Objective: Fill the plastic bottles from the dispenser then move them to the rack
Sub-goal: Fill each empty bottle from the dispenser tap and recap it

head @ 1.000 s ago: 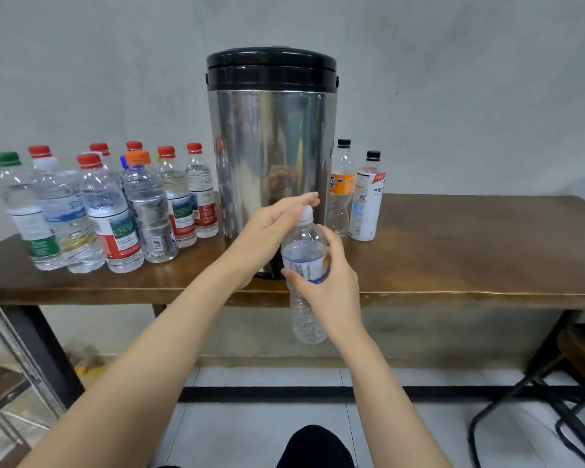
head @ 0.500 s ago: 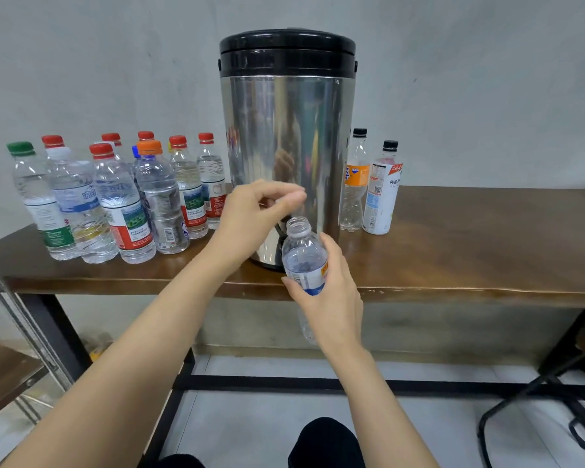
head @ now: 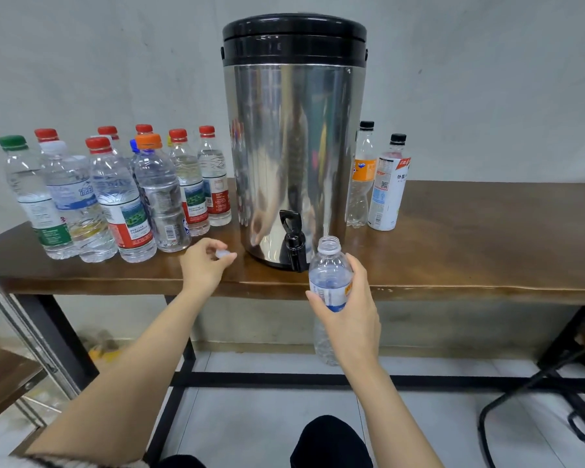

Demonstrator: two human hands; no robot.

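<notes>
While the fingers (head: 358,270) of your right hand (head: 352,312) are curling round the uncapped clear plastic bottle (head: 330,275) right of the black tap (head: 293,238) of the steel dispenser (head: 294,146), its mouth is sitting off the spout, risking spillage; left of the tap, your left hand (head: 201,268) is pinching the white cap (head: 223,254), risking a drop.

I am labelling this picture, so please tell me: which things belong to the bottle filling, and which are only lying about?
For the job: open bottle, held by the right hand; white cap, pinched by the left hand; dispenser; tap; capped bottles on the table.
Lying about: black chair frame; yellow object under the table.
</notes>
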